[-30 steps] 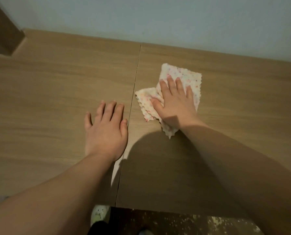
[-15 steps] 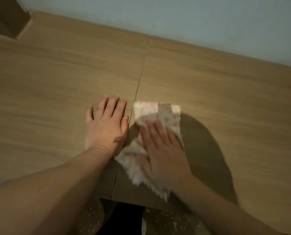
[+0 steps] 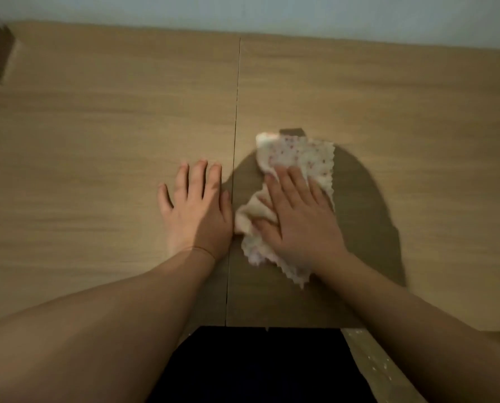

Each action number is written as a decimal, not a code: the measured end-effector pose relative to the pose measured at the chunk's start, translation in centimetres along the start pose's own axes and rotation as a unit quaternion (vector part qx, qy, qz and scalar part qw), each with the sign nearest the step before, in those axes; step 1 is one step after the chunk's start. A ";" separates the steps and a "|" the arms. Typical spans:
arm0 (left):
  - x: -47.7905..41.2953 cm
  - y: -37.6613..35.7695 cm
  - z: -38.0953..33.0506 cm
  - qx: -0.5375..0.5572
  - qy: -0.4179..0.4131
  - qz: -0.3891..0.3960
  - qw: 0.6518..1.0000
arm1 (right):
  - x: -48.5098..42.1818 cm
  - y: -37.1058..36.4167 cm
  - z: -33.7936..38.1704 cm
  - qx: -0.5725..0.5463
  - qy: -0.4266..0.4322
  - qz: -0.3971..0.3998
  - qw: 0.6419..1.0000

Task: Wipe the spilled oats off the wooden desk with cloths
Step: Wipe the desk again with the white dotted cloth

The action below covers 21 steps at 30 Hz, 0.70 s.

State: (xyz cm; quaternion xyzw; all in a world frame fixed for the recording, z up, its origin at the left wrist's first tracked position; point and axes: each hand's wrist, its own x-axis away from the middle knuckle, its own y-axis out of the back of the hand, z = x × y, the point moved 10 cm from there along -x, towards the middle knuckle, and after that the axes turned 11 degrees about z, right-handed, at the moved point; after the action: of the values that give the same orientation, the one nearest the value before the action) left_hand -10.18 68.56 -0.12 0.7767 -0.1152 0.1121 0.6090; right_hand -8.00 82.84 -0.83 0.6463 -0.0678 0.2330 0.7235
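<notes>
Bare forearms point(image 3: 120, 321), dark clothing point(image 3: 257, 370) below.

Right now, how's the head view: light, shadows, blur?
Head view: dim warm light, no glare. Head view: a dark shadow lies on the desk around the right hand and cloth. Head view: shadow's right edge and the right forearm look motion-smeared; left hand is sharper.

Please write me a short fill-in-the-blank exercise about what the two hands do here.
1. The right hand presses the spotted cloth onto the wooden ____.
2. The left hand lies flat and holds ____.
3. The cloth lies on the ____ side of the seam.
Missing words: desk, nothing, right.
</notes>
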 end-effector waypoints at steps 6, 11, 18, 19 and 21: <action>0.1 0.1 0.0 0.009 -0.006 -0.006 1.000 | -6.4 3.5 -4.7 -0.057 -0.131 -0.033 0.989; -0.1 0.1 0.1 0.009 -0.009 -0.013 1.000 | 0.7 -0.1 1.8 0.025 0.088 -0.005 0.996; 0.2 0.3 -0.1 -0.011 -0.012 -0.039 0.999 | -12.4 6.9 -8.8 -0.007 -0.105 -0.030 0.994; 0.2 0.3 -0.2 -0.014 -0.011 -0.035 0.999 | -14.4 7.5 -9.3 -0.014 -0.132 -0.025 0.991; 0.1 0.3 -0.2 -0.020 -0.007 -0.026 0.999 | -17.5 8.5 -9.0 -0.024 -0.154 -0.008 0.988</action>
State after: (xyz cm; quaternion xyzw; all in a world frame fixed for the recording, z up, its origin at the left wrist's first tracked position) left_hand -10.15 68.67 0.23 0.7678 -0.1015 0.0879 0.6264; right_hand -28.83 87.65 -1.52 0.6573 -0.1790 0.1227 0.7217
